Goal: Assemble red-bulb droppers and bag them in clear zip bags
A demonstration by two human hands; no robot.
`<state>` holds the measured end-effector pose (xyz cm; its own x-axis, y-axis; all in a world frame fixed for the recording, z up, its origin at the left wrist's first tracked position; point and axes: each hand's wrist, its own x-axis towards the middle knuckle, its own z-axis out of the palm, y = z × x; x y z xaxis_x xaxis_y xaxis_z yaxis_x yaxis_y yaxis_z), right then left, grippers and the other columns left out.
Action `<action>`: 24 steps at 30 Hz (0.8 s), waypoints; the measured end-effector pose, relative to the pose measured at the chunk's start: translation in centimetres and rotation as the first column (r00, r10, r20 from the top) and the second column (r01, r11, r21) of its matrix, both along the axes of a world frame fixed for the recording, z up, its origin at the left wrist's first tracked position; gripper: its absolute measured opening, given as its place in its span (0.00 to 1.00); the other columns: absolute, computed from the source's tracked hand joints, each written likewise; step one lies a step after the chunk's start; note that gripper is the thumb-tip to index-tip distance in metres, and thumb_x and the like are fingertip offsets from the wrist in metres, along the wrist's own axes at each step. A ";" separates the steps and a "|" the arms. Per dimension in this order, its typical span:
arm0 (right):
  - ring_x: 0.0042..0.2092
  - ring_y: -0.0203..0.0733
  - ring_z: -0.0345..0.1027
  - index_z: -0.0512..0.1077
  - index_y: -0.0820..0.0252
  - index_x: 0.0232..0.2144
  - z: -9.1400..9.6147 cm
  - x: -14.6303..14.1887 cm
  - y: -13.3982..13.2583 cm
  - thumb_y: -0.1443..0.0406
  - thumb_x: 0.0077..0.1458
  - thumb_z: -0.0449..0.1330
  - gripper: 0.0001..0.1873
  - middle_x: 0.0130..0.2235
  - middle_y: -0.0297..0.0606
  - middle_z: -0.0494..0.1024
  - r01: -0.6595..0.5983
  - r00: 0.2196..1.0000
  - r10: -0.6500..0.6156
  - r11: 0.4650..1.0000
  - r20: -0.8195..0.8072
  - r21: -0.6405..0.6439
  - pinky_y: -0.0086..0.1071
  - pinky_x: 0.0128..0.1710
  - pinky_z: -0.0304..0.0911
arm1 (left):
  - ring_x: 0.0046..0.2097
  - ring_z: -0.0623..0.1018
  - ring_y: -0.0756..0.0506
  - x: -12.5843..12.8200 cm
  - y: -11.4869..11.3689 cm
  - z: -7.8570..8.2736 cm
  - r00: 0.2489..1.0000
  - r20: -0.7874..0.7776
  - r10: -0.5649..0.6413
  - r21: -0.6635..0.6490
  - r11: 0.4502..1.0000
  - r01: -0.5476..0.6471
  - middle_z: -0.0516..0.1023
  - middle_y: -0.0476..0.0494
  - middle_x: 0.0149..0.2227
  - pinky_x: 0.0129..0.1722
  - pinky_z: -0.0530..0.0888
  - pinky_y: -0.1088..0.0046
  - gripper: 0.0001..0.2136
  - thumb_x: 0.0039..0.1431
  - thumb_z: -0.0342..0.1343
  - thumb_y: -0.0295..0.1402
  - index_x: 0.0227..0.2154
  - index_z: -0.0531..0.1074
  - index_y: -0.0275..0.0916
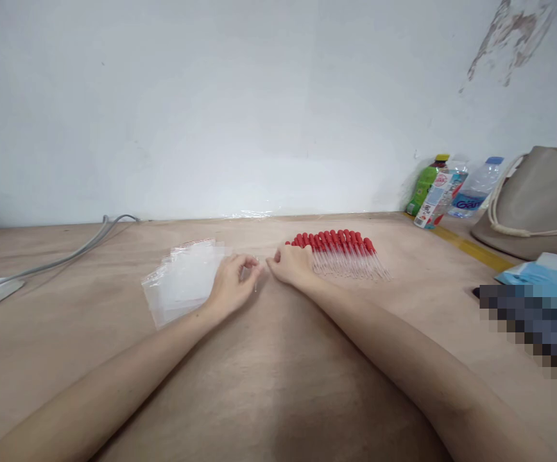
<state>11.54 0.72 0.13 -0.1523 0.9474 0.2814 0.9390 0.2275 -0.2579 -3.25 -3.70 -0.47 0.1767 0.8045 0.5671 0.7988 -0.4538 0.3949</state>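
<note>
My left hand point(234, 280) is closed, thumb and fingers curled together beside the clear bags. A thin, clear, shiny thing point(257, 280) shows at its fingertips; its kind is too blurred to tell. Close by on the right, my right hand point(289, 264) is also closed in a pinch, its fingertips a small gap from the left ones. What it pinches, if anything, is hidden. Just behind and right of it lies a row of several droppers point(346, 247) with red bulbs and thin clear stems. Clear zip bags point(187, 282) lie fanned in a flat pile at left.
A grey cable point(67, 264) runs along the left of the wooden table point(240, 398). Plastic bottles point(473, 192), a carton-like printed bottle point(435, 199) and a beige bag point(538, 199) stand at the back right. Blue packaging point(543, 279) lies nearer, beside a blurred-out dark object point(538, 327).
</note>
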 end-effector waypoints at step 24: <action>0.34 0.42 0.65 0.65 0.63 0.32 -2.4 3.4 -4.7 0.64 0.57 0.45 0.11 0.32 0.42 0.74 -0.153 0.984 0.171 0.953 -0.047 0.261 0.39 0.40 0.47 | 0.36 0.71 0.41 -2.7 1.7 0.4 0.970 -0.157 0.186 0.014 0.982 -0.187 0.71 0.41 0.31 0.35 0.68 0.65 0.04 0.53 0.47 0.31 0.28 0.65 0.37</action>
